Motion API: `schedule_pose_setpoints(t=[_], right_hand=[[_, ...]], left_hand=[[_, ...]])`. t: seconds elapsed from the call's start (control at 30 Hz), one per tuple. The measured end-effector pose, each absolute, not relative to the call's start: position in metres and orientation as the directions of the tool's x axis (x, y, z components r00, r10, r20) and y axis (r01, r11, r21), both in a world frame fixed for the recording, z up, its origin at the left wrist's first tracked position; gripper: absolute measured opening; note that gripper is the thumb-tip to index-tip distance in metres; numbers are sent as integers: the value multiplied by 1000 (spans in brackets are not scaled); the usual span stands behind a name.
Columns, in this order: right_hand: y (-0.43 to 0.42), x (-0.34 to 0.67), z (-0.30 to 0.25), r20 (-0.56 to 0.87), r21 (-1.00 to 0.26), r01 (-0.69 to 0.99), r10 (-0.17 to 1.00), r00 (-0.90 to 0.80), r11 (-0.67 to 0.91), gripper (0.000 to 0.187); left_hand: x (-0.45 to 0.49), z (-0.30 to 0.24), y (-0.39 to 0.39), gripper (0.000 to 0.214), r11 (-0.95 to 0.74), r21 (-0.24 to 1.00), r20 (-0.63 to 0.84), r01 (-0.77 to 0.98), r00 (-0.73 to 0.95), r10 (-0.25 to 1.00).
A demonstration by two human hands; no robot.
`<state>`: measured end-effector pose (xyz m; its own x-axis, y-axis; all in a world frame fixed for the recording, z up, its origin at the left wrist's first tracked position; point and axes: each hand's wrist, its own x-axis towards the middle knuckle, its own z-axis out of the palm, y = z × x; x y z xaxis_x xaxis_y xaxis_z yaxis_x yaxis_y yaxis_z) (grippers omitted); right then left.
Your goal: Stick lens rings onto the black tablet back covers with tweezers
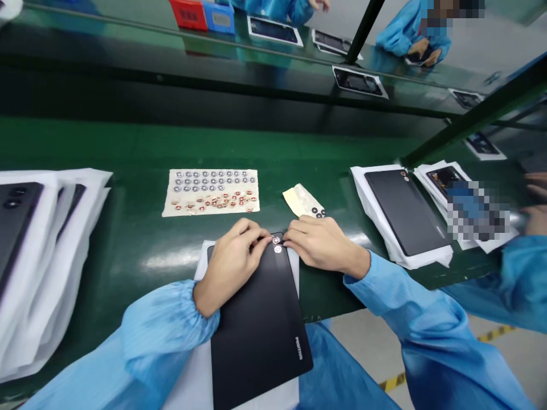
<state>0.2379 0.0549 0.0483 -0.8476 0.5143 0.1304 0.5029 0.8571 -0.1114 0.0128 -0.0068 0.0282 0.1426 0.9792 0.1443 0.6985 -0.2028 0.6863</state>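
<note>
A black tablet point(256, 336) lies back side up on a white sheet point(188, 376) in front of me. Two round pale stickers point(278, 249) sit at its upper corner, around the camera spots. Fingertips of my left hand point(235, 262) are pinched together beside the upper sticker. From the other side, my right hand point(320, 242) pinches close to the same corner, thumb and forefinger together. Whatever is between the fingers of either hand is too small to tell. Just beyond my right hand lies a cream backing paper point(303, 199) with several black rings on it.
A cream sheet point(213, 193) holds rows of ring stickers and small red-edged pieces. White-wrapped tablets point(17, 222) are stacked at left; another tablet point(405, 210) lies at right. Behind are a green post point(474, 108) and a raised shelf. A co-worker's sleeve point(523, 282) shows at right.
</note>
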Motion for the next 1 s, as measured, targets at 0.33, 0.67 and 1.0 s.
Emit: schedule_pose_setpoints(t=[0.33,0.67,1.0], right_hand=[[37,248,32,273,9,544,521,-808,839,22],[16,246,18,364,179,521,436,-823,835,28],[41,255,16,314,-129,874,856,-411,468,24]], left_hand=[[16,18,-5,17,-339,570,228,749,252,940],[16,15,-9,24,-419,480,220,771,356,908],[-22,40,69,23,-255,388,313,886,133,940]])
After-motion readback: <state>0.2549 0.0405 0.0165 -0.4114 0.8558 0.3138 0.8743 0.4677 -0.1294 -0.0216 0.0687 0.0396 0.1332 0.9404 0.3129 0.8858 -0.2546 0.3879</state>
